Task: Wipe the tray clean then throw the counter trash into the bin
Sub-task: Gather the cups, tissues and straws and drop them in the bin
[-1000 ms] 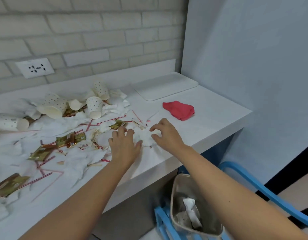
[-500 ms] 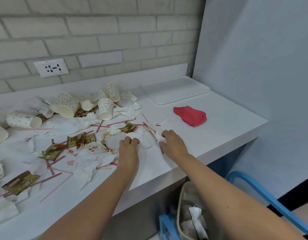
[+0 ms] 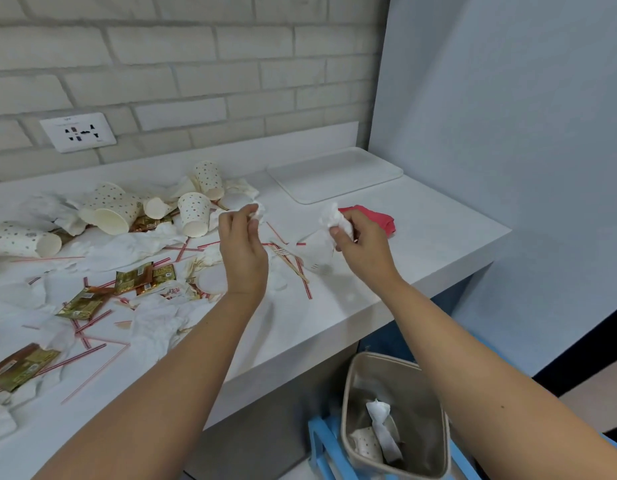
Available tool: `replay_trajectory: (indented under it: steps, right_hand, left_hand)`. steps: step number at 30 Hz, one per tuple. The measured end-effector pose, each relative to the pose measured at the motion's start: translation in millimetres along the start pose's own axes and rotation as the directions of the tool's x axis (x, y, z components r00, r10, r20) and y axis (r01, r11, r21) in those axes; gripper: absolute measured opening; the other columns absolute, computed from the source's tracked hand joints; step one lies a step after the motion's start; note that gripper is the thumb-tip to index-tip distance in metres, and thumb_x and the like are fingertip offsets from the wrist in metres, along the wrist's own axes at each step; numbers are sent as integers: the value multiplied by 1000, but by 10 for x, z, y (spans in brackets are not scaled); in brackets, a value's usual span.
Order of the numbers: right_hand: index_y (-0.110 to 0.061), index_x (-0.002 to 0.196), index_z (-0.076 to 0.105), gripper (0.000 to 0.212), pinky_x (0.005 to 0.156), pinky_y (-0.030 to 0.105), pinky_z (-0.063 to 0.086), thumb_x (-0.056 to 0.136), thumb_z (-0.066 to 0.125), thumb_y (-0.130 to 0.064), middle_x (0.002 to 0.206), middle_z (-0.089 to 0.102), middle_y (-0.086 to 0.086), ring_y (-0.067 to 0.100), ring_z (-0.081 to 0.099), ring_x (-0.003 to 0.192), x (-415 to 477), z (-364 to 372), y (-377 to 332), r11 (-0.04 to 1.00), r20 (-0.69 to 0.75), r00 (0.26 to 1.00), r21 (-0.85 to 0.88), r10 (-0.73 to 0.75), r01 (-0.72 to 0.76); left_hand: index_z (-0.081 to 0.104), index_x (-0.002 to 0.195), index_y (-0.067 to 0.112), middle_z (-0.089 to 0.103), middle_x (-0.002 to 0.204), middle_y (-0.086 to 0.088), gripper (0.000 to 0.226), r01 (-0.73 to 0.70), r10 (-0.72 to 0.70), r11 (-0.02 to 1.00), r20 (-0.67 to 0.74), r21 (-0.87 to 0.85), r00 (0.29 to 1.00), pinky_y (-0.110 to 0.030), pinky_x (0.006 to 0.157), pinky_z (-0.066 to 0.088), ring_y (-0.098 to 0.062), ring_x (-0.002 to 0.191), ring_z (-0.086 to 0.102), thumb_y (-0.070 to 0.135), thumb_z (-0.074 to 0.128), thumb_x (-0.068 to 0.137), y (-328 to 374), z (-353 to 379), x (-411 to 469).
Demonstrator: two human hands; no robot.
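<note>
The left hand [image 3: 243, 251] pinches a small scrap of white tissue [image 3: 255, 210] between its fingertips, held up above the counter [image 3: 421, 251]. The right hand [image 3: 365, 244] curls its fingers round a crumpled white napkin [image 3: 329, 216], whose loose end hangs toward the surface. Both hands are raised, forearms reaching in from the near edge. A red cloth [image 3: 385, 221] lies just beyond the right hand, and the white tray [image 3: 334, 174] sits in the far right corner. Cups [image 3: 194, 216], straws [image 3: 305, 289] and packets [image 3: 133, 277] litter the left. The bin [image 3: 346, 410] stands below the near edge.
</note>
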State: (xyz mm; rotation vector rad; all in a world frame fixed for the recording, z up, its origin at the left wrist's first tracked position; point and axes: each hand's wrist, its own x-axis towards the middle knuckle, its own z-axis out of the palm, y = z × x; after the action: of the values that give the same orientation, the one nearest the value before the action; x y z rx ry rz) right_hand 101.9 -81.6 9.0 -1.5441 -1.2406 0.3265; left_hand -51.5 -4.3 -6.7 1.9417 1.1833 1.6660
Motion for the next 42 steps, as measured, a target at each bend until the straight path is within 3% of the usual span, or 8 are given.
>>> replay_trajectory:
  steps: [8, 14, 18, 22, 26, 33, 37, 42]
  right_hand:
    - [0, 88, 58, 16, 59, 17, 41, 85, 62, -15, 76, 51, 0, 13, 47, 65, -250, -555, 146, 973, 77, 975, -119, 207, -197]
    - [-14, 96, 47, 21, 38, 9, 38, 82, 61, -8, 87, 54, 5, 12, 48, 57, -675, -853, 717, 850, 197, 843, -301, 500, -433]
    - [-14, 95, 46, 22, 61, 23, 47, 81, 63, -10, 93, 49, 5, 18, 51, 78, -1013, -837, 1177, 748, 157, 781, -450, 604, -488]
    - [-16, 93, 45, 22, 57, 20, 38, 81, 62, -12, 97, 49, 5, 19, 49, 81, -1296, -756, 1521, 691, 155, 732, -502, 663, -520]
    - [-17, 121, 45, 41, 85, 28, 46, 84, 61, -25, 123, 45, 7, 22, 53, 105, -1482, -681, 1700, 611, 231, 612, -583, 757, -535]
    - [-15, 120, 55, 30, 87, 27, 42, 90, 49, -16, 126, 50, 6, 22, 54, 111, -1179, -724, 1464, 625, 356, 598, -707, 718, -330]
    - [-17, 96, 62, 16, 68, 25, 46, 92, 47, -21, 85, 60, 1, 19, 61, 83, -769, -689, 1053, 712, 485, 595, -666, 640, -222]
    - [-13, 98, 60, 15, 57, 20, 46, 94, 49, -22, 86, 61, 3, 12, 60, 66, -260, -615, 543, 801, 560, 653, -586, 510, -123]
  left_hand:
    - [59, 110, 0, 42, 101, -3, 24, -30, 73, 984, 238, -178, 969, 2, 77, 33, -7, 86, 45, 6, 40, 97, 661, 476, -593]
    - [58, 106, 0, 47, 111, -12, 20, 135, -36, 983, 588, -125, 808, 7, 77, 29, -8, 91, 45, 3, 42, 95, 643, 818, -1358]
    - [57, 108, 6, 48, 112, -9, 18, 207, -125, 978, 738, -21, 663, -8, 84, 35, -7, 91, 46, 7, 46, 94, 441, 934, -1776]
    - [54, 112, 10, 48, 117, -6, 20, 261, -212, 962, 811, 77, 545, -13, 86, 39, -7, 94, 49, 9, 52, 92, 290, 1004, -2032]
    - [50, 119, 14, 44, 124, -2, 32, 235, -219, 964, 862, 120, 457, -11, 88, 39, -6, 101, 49, 9, 58, 88, 176, 1002, -2150]
    - [54, 117, 15, 47, 117, 4, 30, 156, -97, 988, 812, 7, 575, -8, 87, 39, -7, 105, 50, 5, 54, 89, 270, 956, -1921]
    - [60, 107, 11, 50, 104, 5, 19, 84, -2, 994, 727, -76, 686, -2, 74, 41, 2, 86, 51, 6, 53, 89, 424, 851, -1604]
    - [60, 102, 8, 53, 99, 5, 17, 33, 22, 996, 557, -88, 830, -1, 69, 41, 1, 80, 51, 4, 53, 88, 503, 622, -1038]
